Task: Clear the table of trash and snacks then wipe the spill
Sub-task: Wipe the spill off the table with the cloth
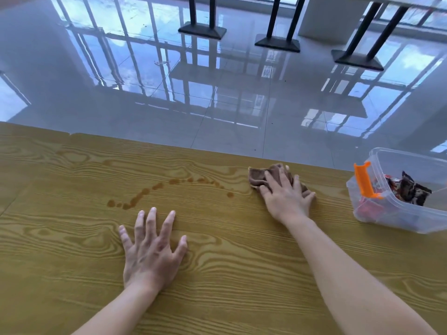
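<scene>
- The left hand lies palm down on the wood-grain bench, at about 7 o'clock from the middle of the view; its fingers are spread wide and flat, holding nothing.
- The left forearm runs back from it toward 6 o'clock and out of the bottom edge.
- The right forearm crosses the bench from the 5 o'clock corner up toward 2 o'clock.
- Just beyond the left fingertips, toward 12 o'clock from that hand, a brown spill sits on the bench as a broken arc of drops and short streaks, running from 9 o'clock to 3 o'clock; the drops look wet and none is under the cloth.
- The right hand presses palm down on a crumpled brown cloth, at 3 o'clock from the spill; the fingers are splayed over the cloth, pinning it flat to the bench rather than curling round it.
- The cloth's free edge sticks out toward 10 o'clock from the hand, near the last drop of the spill but apart from it.
- A clear plastic bin with an orange latch stands on the bench at 3 o'clock from the right hand, well apart from it; snack wrappers, dark and red, lie inside.
- Past the far bench edge is a glossy tiled floor mirroring window frames.
- At 12 to 1 o'clock, black table legs stand on flat bases.
</scene>
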A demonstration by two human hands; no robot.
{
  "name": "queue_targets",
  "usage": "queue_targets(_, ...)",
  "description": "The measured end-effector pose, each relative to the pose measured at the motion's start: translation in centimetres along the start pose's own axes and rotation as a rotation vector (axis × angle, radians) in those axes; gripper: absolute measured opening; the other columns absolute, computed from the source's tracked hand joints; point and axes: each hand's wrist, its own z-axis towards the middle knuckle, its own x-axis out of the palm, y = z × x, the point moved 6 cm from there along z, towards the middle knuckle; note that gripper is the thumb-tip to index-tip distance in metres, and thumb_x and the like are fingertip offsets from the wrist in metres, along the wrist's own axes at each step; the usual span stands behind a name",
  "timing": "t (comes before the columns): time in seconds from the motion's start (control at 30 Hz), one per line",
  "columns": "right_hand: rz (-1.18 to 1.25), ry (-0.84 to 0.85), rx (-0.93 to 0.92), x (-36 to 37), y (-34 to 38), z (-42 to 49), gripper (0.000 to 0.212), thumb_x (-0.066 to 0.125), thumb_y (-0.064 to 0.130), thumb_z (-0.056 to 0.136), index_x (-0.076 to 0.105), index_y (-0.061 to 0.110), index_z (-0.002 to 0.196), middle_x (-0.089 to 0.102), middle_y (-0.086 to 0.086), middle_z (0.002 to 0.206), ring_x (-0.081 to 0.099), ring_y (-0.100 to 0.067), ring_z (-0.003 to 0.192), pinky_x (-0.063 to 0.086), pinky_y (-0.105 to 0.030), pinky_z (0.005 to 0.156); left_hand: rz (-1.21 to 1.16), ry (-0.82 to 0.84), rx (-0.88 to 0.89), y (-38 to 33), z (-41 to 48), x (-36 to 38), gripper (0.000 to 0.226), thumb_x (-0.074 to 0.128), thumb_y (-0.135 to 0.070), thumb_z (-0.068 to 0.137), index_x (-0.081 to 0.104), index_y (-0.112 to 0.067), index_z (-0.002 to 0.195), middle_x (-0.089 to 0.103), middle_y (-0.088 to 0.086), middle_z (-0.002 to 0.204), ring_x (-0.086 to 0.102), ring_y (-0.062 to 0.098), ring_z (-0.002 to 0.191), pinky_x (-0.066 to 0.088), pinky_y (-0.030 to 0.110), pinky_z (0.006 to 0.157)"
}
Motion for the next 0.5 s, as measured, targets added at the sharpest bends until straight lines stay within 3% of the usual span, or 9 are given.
queue_targets(0.07, -0.106, -0.062, -0.125, 1.2, 0.8, -2.9, 0.051, 0.008, 0.062, 0.099, 0.005, 0.057, 0.149, -0.016, 0.018, 0.163, -0.007, -0.022, 0.152, 0.002, -0.067, 0.116, 0.007, 0.002, 0.002, 0.0, 0.0, 0.0, 0.072, 0.017, -0.073, 0.084, 0.020, -0.041, 0.149, 0.014, 0.004, 0.159, 0.001, 0.026, 0.148, 0.000, 0.063, 0.115)
queue_targets(0.17, -0.112, -0.177, -0.294, 3.5, -0.4, -10.7, 0.049, 0.013, 0.057, 0.101, 0.020, 0.053, 0.149, 0.004, 0.018, 0.165, 0.010, -0.019, 0.152, 0.012, -0.058, 0.119, 0.004, 0.006, 0.000, -0.1, -0.1, -0.2, 0.072, 0.018, -0.072, 0.085, 0.023, -0.039, 0.149, 0.016, 0.005, 0.158, 0.003, 0.027, 0.148, 0.000, 0.064, 0.115)
queue_targets(0.23, -0.099, -0.121, -0.288, 3.5, -2.2, -10.4, 0.050, 0.014, 0.056, 0.101, 0.024, 0.052, 0.150, 0.009, 0.017, 0.164, 0.015, -0.020, 0.152, 0.015, -0.054, 0.120, 0.006, 0.015, -0.002, -0.1, -0.2, -0.1, 0.072, 0.018, -0.072, 0.085, 0.025, -0.038, 0.148, 0.018, 0.006, 0.157, 0.004, 0.028, 0.148, -0.001, 0.064, 0.115)
queue_targets(0.4, -0.005, -0.072, 0.007, -0.3, -0.1, -0.3, 0.051, 0.012, 0.057, 0.101, 0.013, 0.052, 0.152, -0.011, 0.020, 0.163, -0.005, -0.023, 0.153, -0.001, -0.057, 0.120, 0.013, 0.000, -0.001, -0.1, -0.2, -0.2, 0.072, 0.016, -0.072, 0.085, 0.023, -0.039, 0.148, 0.017, 0.005, 0.158, 0.002, 0.027, 0.148, -0.002, 0.063, 0.115)
queue_targets(0.5, -0.070, -0.076, -0.166, 2.5, 3.0, -4.2, 0.051, 0.006, 0.064, 0.098, 0.006, 0.059, 0.149, -0.012, 0.021, 0.163, -0.010, -0.024, 0.152, -0.006, -0.059, 0.118, 0.004, 0.005, 0.001, -0.2, -0.2, -0.3, 0.072, 0.016, -0.072, 0.084, 0.021, -0.040, 0.148, 0.015, 0.005, 0.158, 0.000, 0.026, 0.148, -0.003, 0.062, 0.115)
